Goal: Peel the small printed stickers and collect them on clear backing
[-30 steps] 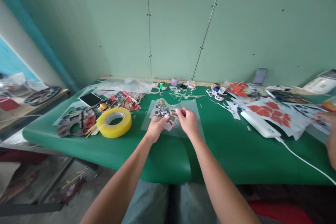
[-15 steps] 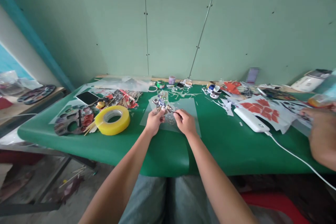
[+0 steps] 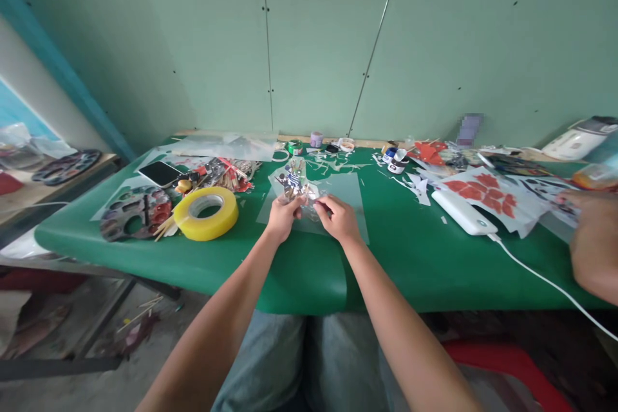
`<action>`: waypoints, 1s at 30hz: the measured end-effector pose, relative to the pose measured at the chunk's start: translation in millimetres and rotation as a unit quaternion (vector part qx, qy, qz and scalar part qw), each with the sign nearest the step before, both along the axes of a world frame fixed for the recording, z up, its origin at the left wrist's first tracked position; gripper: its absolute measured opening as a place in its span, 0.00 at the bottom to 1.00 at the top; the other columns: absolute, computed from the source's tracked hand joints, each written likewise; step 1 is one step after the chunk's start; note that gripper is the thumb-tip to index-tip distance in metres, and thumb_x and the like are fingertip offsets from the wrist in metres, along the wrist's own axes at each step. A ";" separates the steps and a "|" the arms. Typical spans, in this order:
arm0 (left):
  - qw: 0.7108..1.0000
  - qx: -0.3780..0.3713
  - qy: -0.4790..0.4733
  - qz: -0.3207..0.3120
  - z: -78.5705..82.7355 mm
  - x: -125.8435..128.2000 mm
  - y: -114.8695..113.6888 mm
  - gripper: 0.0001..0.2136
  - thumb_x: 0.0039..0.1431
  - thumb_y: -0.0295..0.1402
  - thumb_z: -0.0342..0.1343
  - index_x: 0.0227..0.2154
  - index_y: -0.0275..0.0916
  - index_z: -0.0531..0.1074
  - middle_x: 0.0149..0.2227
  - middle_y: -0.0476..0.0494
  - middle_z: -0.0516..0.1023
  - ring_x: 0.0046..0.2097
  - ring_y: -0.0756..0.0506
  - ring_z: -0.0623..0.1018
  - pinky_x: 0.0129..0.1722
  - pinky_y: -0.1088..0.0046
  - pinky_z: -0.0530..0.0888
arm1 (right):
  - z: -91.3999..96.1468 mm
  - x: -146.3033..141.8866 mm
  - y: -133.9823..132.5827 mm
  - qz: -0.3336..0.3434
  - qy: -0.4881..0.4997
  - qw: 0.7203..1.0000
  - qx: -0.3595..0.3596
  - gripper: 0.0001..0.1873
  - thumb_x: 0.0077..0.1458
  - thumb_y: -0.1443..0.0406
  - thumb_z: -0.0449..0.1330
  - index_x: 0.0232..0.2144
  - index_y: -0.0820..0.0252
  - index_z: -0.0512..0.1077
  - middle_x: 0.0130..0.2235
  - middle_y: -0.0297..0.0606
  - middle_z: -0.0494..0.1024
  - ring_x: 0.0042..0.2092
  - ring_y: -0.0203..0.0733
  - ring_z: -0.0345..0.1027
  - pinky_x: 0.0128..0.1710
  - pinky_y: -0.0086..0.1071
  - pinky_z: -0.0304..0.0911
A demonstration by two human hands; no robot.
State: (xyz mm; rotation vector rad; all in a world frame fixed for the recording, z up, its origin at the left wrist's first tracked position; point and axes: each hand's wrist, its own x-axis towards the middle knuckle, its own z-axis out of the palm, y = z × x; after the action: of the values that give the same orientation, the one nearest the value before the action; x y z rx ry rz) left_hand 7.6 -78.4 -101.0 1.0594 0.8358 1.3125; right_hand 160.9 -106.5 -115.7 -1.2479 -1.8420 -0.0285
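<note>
My left hand [image 3: 281, 217] is closed in a pinch on a small clear plastic piece with a printed cut-out picture [image 3: 292, 182], held tilted up above a clear sheet [image 3: 347, 192] on the green table [image 3: 309, 270]. My right hand [image 3: 339, 217] is closed beside it, fingers pinched at the lower right edge of the same piece. What the right fingers grip is too small to make out.
A yellow tape roll [image 3: 206, 212], a paint palette [image 3: 135, 213] and a phone [image 3: 159, 174] lie to the left. Small paint pots [image 3: 394, 160], paper scraps, red printed sheets [image 3: 485, 191] and a white power bank [image 3: 464, 212] with cable lie right. Another person's hand [image 3: 596, 244] is at the right edge.
My hands lifted the cut-out piece off the clear sheet and tilted it upright. The other person's hand came further into view at the right.
</note>
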 end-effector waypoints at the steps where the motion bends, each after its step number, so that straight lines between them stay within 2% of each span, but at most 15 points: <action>1: 1.000 0.004 0.001 -0.003 -0.9 -0.1 0.3 0.12 0.42 0.36 0.67 0.21 0.35 0.71 0.19 0.51 0.72 0.18 0.56 0.65 0.19 0.77 0.61 | -0.2 -0.1 0.0 0.000 -0.005 1.000 0.000 0.18 0.64 0.56 0.47 0.33 0.56 0.73 0.33 0.41 0.79 0.32 0.41 0.72 0.34 0.30 0.63; 4: 1.000 0.010 0.004 -0.014 -3.1 -0.1 1.0 0.11 0.41 0.35 0.67 0.20 0.34 0.71 0.17 0.53 0.70 0.18 0.56 0.65 0.20 0.78 0.60 | -1.8 0.2 0.5 -0.006 -0.017 1.000 0.004 0.18 0.64 0.56 0.47 0.31 0.56 0.73 0.31 0.41 0.78 0.32 0.42 0.72 0.33 0.30 0.62; 12: 0.999 0.012 -0.026 -0.019 -2.8 1.2 1.6 0.13 0.39 0.36 0.68 0.22 0.35 0.70 0.21 0.52 0.72 0.20 0.57 0.63 0.21 0.78 0.62 | -7.1 2.2 3.9 -0.033 -0.050 0.998 0.037 0.18 0.66 0.57 0.48 0.34 0.57 0.74 0.33 0.40 0.81 0.33 0.40 0.73 0.31 0.28 0.59; 17: 0.999 0.011 -0.036 -0.022 -2.8 1.1 2.0 0.15 0.38 0.36 0.69 0.22 0.35 0.69 0.20 0.53 0.70 0.20 0.57 0.62 0.22 0.77 0.61 | -11.0 3.2 7.4 -0.051 -0.063 0.994 0.072 0.19 0.67 0.56 0.48 0.34 0.58 0.74 0.32 0.40 0.81 0.32 0.39 0.73 0.30 0.28 0.57; 30: 0.999 0.006 -0.049 -0.019 -2.9 1.4 1.0 0.14 0.40 0.36 0.69 0.23 0.35 0.70 0.22 0.52 0.73 0.20 0.57 0.61 0.22 0.77 0.60 | -14.3 4.0 10.1 -0.092 -0.071 0.986 0.116 0.20 0.68 0.55 0.48 0.33 0.59 0.74 0.30 0.39 0.80 0.30 0.37 0.71 0.28 0.29 0.53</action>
State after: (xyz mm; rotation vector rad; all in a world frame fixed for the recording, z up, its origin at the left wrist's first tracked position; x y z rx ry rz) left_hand 9.0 -77.3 -104.0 1.0076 0.7315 1.3276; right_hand 164.9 -96.4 -130.0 -1.2725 -1.7765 -0.4317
